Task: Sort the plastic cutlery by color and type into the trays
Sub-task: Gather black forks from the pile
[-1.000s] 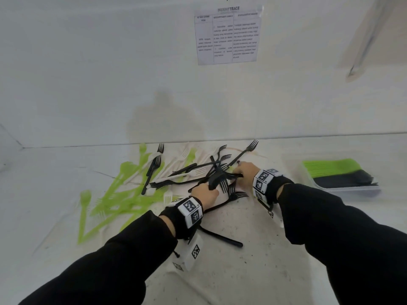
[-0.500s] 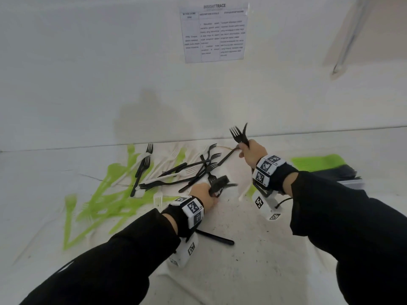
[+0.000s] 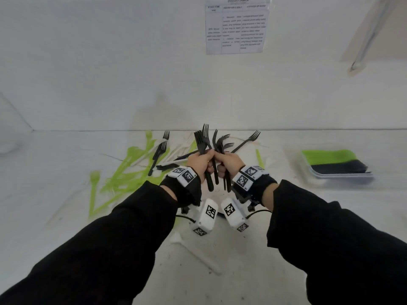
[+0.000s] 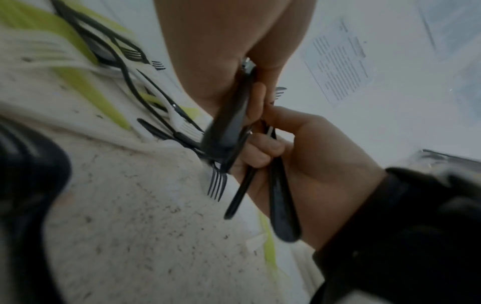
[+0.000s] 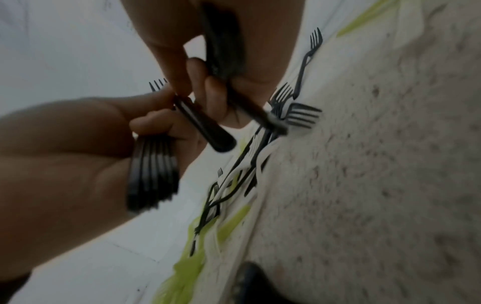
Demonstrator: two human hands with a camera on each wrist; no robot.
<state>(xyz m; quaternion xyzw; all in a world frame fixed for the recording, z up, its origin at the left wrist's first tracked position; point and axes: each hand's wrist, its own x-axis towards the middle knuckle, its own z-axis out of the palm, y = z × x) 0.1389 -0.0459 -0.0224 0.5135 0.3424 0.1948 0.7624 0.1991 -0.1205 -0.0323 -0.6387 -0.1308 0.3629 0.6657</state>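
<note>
Both hands are raised together above the middle of the table, each gripping a bunch of black forks with the tines up. My left hand (image 3: 200,162) (image 5: 65,156) holds a neat stack of black forks (image 3: 202,139) (image 5: 153,174). My right hand (image 3: 229,162) (image 4: 312,164) grips more black forks (image 3: 222,144) (image 4: 282,205), and its fingers touch the left hand's. Beneath the hands, on the table, is a mixed pile: green cutlery (image 3: 123,179), black forks (image 3: 159,153) and white cutlery (image 3: 178,148).
A clear tray (image 3: 343,178) at the right holds stacked green and black cutlery. A lone black fork (image 3: 246,142) and a green piece (image 3: 259,158) lie behind the right hand. A white piece (image 3: 198,254) lies near the front. A printed sheet (image 3: 236,25) hangs on the back wall.
My left hand has lifted off the table with black forks. The right hand has come back left with its forks, and the two now meet in the air.
</note>
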